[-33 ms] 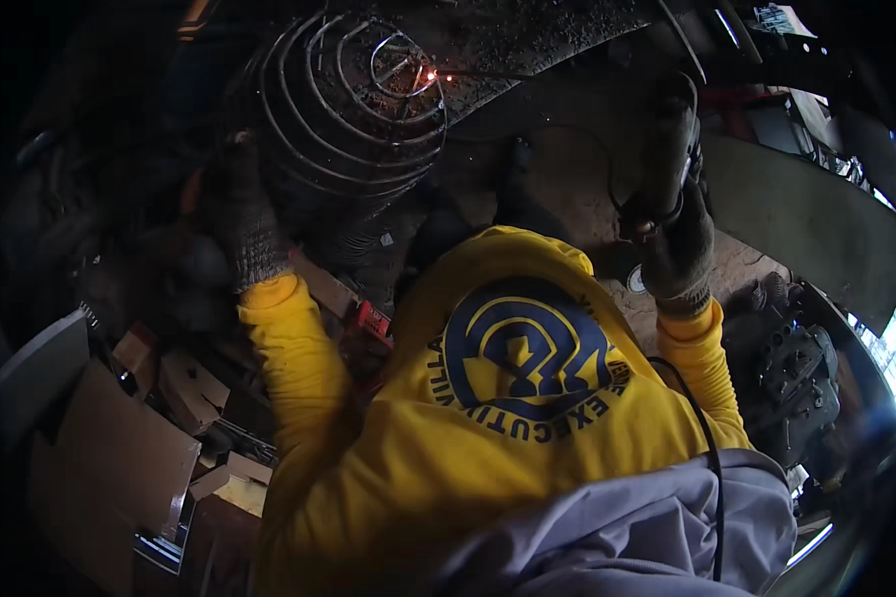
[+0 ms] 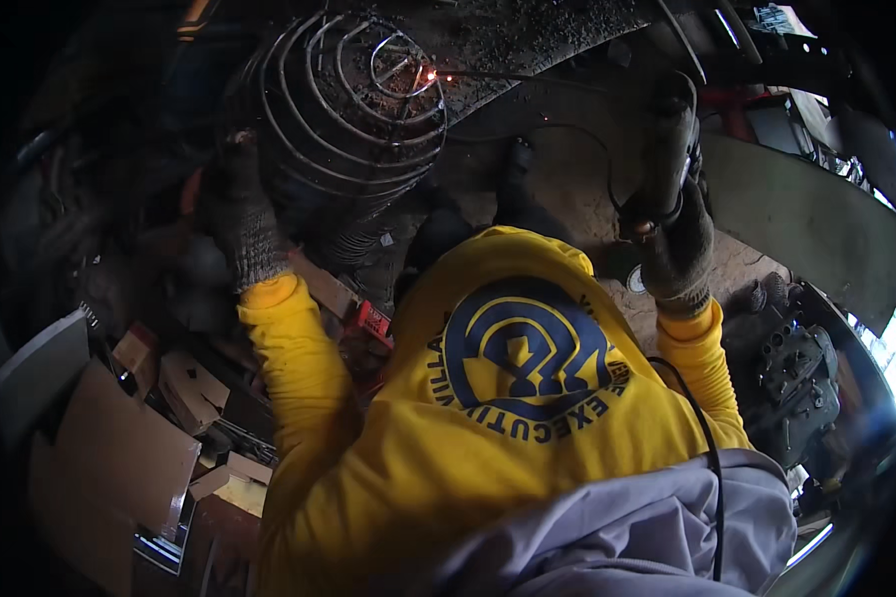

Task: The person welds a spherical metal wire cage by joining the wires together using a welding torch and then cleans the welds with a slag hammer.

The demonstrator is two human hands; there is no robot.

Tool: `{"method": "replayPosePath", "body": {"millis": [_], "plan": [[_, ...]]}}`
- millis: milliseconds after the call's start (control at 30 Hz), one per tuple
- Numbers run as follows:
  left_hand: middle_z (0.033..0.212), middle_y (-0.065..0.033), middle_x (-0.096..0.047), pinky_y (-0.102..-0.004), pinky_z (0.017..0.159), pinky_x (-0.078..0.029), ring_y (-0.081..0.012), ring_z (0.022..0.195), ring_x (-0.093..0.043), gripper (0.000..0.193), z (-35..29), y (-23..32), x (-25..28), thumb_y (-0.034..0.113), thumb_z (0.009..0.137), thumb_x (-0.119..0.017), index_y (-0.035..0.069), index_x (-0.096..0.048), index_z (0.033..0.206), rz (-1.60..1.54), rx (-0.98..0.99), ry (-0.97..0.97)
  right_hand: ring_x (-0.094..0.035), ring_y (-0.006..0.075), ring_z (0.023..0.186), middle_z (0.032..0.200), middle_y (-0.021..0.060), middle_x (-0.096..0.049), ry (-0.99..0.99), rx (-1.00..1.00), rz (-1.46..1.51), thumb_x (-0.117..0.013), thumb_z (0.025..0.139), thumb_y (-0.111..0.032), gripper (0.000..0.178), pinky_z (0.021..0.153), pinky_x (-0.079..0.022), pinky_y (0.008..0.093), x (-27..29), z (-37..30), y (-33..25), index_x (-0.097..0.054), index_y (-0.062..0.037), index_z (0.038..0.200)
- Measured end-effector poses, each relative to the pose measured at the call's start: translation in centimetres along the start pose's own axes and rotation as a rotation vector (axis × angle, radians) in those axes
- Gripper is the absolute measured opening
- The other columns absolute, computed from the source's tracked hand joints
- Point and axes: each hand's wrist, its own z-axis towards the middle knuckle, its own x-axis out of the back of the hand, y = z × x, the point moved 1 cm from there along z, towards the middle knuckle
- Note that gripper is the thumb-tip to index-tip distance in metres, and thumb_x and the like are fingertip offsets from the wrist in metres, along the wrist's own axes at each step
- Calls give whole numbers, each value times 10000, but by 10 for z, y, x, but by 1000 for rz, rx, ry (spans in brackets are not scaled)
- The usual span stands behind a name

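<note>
My right hand (image 2: 682,244), in a grey knit glove, is wrapped round a dark welding electrode holder (image 2: 672,139). A thin welding rod (image 2: 518,77) reaches from near the holder's far end leftward to a wire cage (image 2: 353,104) of round metal rings. Where the rod's tip meets the rings, a small orange-red spot (image 2: 431,75) glows. At the cage's near left side is my gloved left hand (image 2: 244,224). Its fingers are lost in shadow, so their grip on the cage cannot be made out. Both forearms are in yellow sleeves.
The cage rests by a dark metal surface (image 2: 528,35) strewn with black bits. A cable (image 2: 607,169) hangs beside the holder. Cardboard boxes (image 2: 189,388) and a red box (image 2: 373,321) lie to the left. At right are a greenish panel (image 2: 796,209) and a machine part (image 2: 801,373).
The picture is slightly brighter, and more of the welding rod shows. Both hands and the cage keep their places.
</note>
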Motion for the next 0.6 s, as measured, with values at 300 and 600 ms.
{"method": "replayPosePath", "body": {"millis": [300, 600], "plan": [[1047, -170, -676, -423, 836, -523, -319, 971, -664, 263, 6, 0, 1, 190, 987, -609, 111, -658, 1233, -515, 534, -181, -719, 224, 806, 884, 123, -716, -52, -72, -113, -752, 876, -431, 724, 762, -548, 328, 4, 3, 4, -488, 75, 1320], [1157, -154, -664, -364, 906, -491, -249, 1017, -630, 521, 10, 14, 12, 371, 939, -647, -15, -589, 1283, -678, 855, -165, -718, 255, 820, 893, 128, -701, -62, -66, -191, -699, 887, -515, 762, 737, -552, 364, 6, 7, -1, -474, 53, 1344]]}}
